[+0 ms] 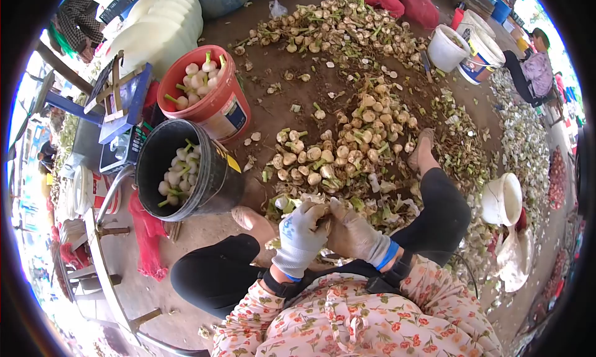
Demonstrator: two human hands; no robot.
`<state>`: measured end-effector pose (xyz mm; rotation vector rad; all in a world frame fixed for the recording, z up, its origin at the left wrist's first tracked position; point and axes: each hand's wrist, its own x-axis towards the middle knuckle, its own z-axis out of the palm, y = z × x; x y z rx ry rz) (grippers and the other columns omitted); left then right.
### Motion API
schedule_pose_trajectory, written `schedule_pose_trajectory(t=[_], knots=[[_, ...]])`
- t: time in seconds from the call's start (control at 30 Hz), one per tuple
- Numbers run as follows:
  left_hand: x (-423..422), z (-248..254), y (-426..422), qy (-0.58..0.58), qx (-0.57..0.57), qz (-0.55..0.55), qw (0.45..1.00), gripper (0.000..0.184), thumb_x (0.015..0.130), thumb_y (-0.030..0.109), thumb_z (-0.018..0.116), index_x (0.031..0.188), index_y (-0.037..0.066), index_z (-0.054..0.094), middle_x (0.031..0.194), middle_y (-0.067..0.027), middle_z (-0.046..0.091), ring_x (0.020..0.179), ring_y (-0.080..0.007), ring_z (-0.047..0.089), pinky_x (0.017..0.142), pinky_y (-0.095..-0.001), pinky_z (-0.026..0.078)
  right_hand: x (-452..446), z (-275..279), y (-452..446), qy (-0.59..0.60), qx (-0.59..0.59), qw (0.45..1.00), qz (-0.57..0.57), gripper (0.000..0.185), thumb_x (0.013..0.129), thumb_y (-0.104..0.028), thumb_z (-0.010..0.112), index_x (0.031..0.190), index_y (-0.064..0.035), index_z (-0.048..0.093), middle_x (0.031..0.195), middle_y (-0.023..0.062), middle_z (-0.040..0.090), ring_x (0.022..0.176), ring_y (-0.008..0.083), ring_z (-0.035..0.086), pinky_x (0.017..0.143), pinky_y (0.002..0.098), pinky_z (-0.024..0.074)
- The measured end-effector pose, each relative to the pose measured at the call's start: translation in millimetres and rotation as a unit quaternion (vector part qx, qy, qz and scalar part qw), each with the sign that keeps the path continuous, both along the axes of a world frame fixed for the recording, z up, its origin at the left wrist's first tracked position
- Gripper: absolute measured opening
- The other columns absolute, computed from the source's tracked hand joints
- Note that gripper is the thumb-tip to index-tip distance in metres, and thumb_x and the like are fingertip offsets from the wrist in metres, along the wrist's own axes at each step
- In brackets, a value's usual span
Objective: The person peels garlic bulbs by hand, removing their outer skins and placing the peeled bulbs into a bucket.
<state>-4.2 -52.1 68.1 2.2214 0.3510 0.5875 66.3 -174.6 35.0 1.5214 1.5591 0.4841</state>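
Observation:
My left hand (pixel 301 236) and my right hand (pixel 357 234), both in pale work gloves, meet in front of my lap with their fingers curled. Between them they pinch a small brownish thing that looks like a garlic bulb (pixel 323 216), mostly hidden by the fingers. Just beyond the hands lie loose peelings (pixel 379 209) and a heap of unpeeled garlic bulbs (pixel 366 124) with cut green stems. Left of my hands, a black bucket (pixel 214 177) holds cleaned white garlic (pixel 180 174). Behind it, a red bucket (pixel 226 118) holds more white bulbs.
A larger garlic pile (pixel 347 25) spreads across the ground at the back. White buckets (pixel 447 49) stand at the back right, and another white bucket (pixel 501 198) is to my right. A metal chair frame (pixel 102 251) and red net bag (pixel 148 239) lie left. A person (pixel 537 71) sits far right.

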Motion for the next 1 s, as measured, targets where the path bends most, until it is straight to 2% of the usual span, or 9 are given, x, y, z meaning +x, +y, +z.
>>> schedule_pose_trajectory(t=[0.1,0.2,0.3,0.43,0.57,0.73,0.8,0.83,1.0], knots=[[-4,-9,9,0.086,0.018,0.011,0.996,0.009,0.074,0.009,0.065,0.083,0.008,0.066,0.08,-0.0105,0.061,0.071,-0.0279,0.061,0.062,-0.0348,0.049,10,-15,-12,0.544,0.068,0.816,-0.183,0.056,0.087,-0.036,0.06,0.13,-0.0048,0.041,0.127,0.0102,0.049,0.113,0.0228,0.049,0.096,0.033,0.0381],[-24,-40,47,0.105,-0.117,0.07,0.985,0.011,0.076,0.011,0.067,0.085,0.005,0.066,0.079,-0.0106,0.061,0.071,-0.023,0.06,0.062,-0.0318,0.047,36,-28,-12,0.859,0.1,0.389,-0.318,0.055,0.086,-0.026,0.061,0.13,-0.0011,0.038,0.131,0.0173,0.046,0.107,0.0269,0.054,0.088,0.0318,0.0444],[-32,-50,77,0.043,-0.061,0.115,0.991,0.016,0.076,0.006,0.068,0.091,0.001,0.066,0.082,-0.0073,0.061,0.073,-0.018,0.058,0.065,-0.0282,0.047,68,-51,13,0.709,-0.004,0.505,-0.493,0.05,0.085,-0.03,0.058,0.127,-0.0072,0.046,0.129,0.0201,0.049,0.109,0.0332,0.054,0.091,0.0361,0.0429],[-28,-54,91,0.024,-0.37,0.222,0.902,0.032,0.081,0.003,0.063,0.112,-0.001,0.058,0.094,-0.0048,0.061,0.086,-0.0107,0.056,0.078,-0.0238,0.046,56,-146,81,0.702,0.103,0.647,-0.28,0.044,0.081,-0.03,0.056,0.121,-0.0115,0.054,0.119,0.018,0.057,0.111,0.0349,0.053,0.094,0.0428,0.0403],[-32,-75,99,0.058,-0.386,0.22,0.894,0.033,0.084,0.002,0.061,0.116,-0.002,0.055,0.099,-0.0059,0.061,0.086,-0.0106,0.057,0.077,-0.0236,0.047,21,-179,171,0.612,0.087,0.745,-0.249,0.049,0.075,-0.025,0.06,0.124,-0.0201,0.055,0.129,0.0155,0.05,0.114,0.032,0.052,0.095,0.046,0.0391],[-20,-79,101,0.123,-0.476,0.236,0.838,0.031,0.083,0.006,0.06,0.113,-0.002,0.057,0.092,-0.0016,0.06,0.076,-0.0078,0.053,0.067,-0.0209,0.044,17,-235,171,0.582,-0.063,0.755,-0.295,0.039,0.079,-0.022,0.057,0.118,-0.0208,0.061,0.136,0.0089,0.046,0.124,0.0291,0.043,0.099,0.0533,0.0321],[-12,-81,102,0.126,-0.485,0.217,0.838,0.032,0.084,0.006,0.06,0.114,-0.003,0.056,0.093,-0.0025,0.06,0.078,-0.0086,0.054,0.068,-0.0218,0.045,7,-304,112,0.49,0.178,0.847,-0.101,0.018,0.069,-0.02,0.06,0.084,-0.0174,0.07,0.116,0.007,0.06,0.104,0.0222,0.055,0.082,0.0453,0.0417],[-8,-83,101,0.128,-0.497,0.218,0.83,0.032,0.084,0.007,0.059,0.114,-0.003,0.056,0.093,-0.0029,0.061,0.078,-0.0089,0.055,0.068,-0.0219,0.045,19,-277,94,0.472,0.005,0.864,-0.176,0.019,0.072,-0.019,0.06,0.086,-0.0182,0.071,0.1,0.0051,0.064,0.091,0.0249,0.06,0.073,0.0485,0.0452],[-4,-90,93,0.154,-0.517,0.163,0.826,0.03,0.085,0.004,0.059,0.114,-0.005,0.056,0.1,-0.0064,0.061,0.088,-0.0113,0.056,0.078,-0.0233,0.046,90,-303,-127,0.53,-0.186,0.709,-0.426,0.026,0.077,-0.031,0.057,0.092,-0.0145,0.072,0.094,0.0113,0.068,0.089,0.0292,0.064,0.077,0.0448,0.0496]])
